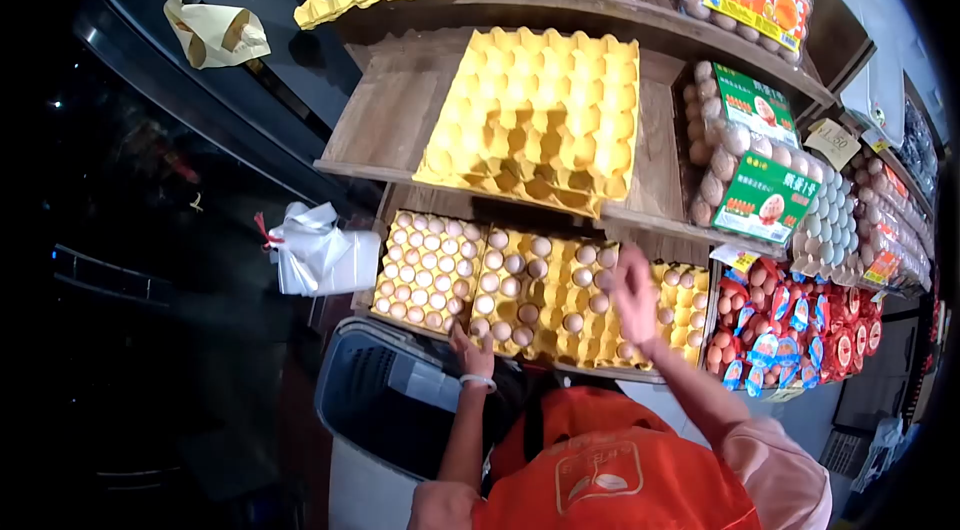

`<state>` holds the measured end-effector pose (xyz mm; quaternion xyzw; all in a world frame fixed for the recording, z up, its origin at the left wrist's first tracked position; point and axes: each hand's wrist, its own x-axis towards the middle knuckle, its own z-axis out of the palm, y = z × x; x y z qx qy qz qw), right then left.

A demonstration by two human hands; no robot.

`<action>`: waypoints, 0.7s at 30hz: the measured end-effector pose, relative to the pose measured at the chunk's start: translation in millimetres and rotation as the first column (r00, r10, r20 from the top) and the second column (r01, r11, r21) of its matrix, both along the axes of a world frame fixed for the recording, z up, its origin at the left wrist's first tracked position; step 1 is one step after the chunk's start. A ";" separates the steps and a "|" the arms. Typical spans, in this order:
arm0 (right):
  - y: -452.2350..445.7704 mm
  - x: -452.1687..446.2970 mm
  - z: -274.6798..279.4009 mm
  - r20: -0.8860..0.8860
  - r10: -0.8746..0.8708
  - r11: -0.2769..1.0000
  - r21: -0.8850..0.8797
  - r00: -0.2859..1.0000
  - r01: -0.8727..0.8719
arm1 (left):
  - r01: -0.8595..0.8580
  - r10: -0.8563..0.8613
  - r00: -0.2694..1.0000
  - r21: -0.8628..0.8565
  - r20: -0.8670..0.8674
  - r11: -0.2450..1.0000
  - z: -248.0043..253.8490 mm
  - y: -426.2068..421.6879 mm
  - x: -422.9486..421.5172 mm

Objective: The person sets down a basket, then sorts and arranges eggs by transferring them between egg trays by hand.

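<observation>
Across the lowest shelf stand yellow egg trays. A left tray point(428, 265) is filled with pale eggs, while a middle tray point(548, 290) and a right tray point(672, 315) have eggs among bare cups. My left hand point(473, 358), a white band on its wrist, is at the front edge between the left and middle trays. Its fingers are apart and close to the front eggs; whether they touch one is unclear. Over the trays' right part is my right hand point(632, 295), smeared by motion, so its grip and any contents cannot be made out.
Above is a stack of yellow egg trays point(540, 110) on the middle shelf. Packed egg cartons point(765, 195) and red-netted egg bags point(790, 325) stand on the right. A blue-grey bin point(375, 360) sits below left, near hanging white plastic bags point(325, 255).
</observation>
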<state>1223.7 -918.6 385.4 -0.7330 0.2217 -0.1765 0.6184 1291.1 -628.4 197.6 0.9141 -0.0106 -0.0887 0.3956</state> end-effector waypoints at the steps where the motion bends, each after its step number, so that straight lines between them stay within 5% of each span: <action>1: -17.8 24.2 37.1 0.045 -0.112 0.994 0.021 0.993 0.112 | 0.008 -0.009 0.999 0.008 0.045 1.000 8.1 -2.9 -2.2; 3: -49.9 64.0 68.2 0.071 -0.207 0.958 0.216 0.976 0.187 | -0.098 0.101 0.994 -0.099 0.028 0.990 49.9 -26.3 -11.3; 5: -80.2 96.0 88.2 -0.166 -0.052 0.978 0.192 0.985 0.084 | 0.003 0.018 0.994 -0.189 0.107 0.982 40.7 -32.3 -20.5; 11: -88.7 131.0 86.6 0.093 0.199 0.940 0.265 0.976 -0.216 | 0.011 0.011 0.999 -0.492 0.041 0.871 65.6 -52.5 -25.7; 13: -61.1 126.5 105.5 0.066 0.204 0.909 0.358 0.977 -0.214 | -0.122 0.059 0.991 -0.644 -0.118 0.755 116.3 -56.5 -23.0; 15: -33.2 114.2 114.7 0.014 0.255 0.938 0.240 0.967 -0.251 | -0.154 0.071 0.988 -0.779 -0.140 0.608 178.0 -65.1 -20.4; 17: 1.8 110.9 99.2 0.228 0.308 0.929 0.139 0.924 -0.343 | -0.150 0.050 0.988 -0.862 -0.144 0.485 232.3 -68.0 -16.3; 19: 35.3 89.4 121.9 0.142 0.345 0.900 0.231 0.928 -0.370 | -0.102 0.044 0.995 -0.907 -0.092 0.408 267.0 -70.6 -8.8; 21: 57.6 85.5 119.3 0.192 0.399 0.916 -0.045 0.897 -0.398 | -0.198 0.167 0.974 -0.931 -0.153 0.305 289.1 -77.9 1.3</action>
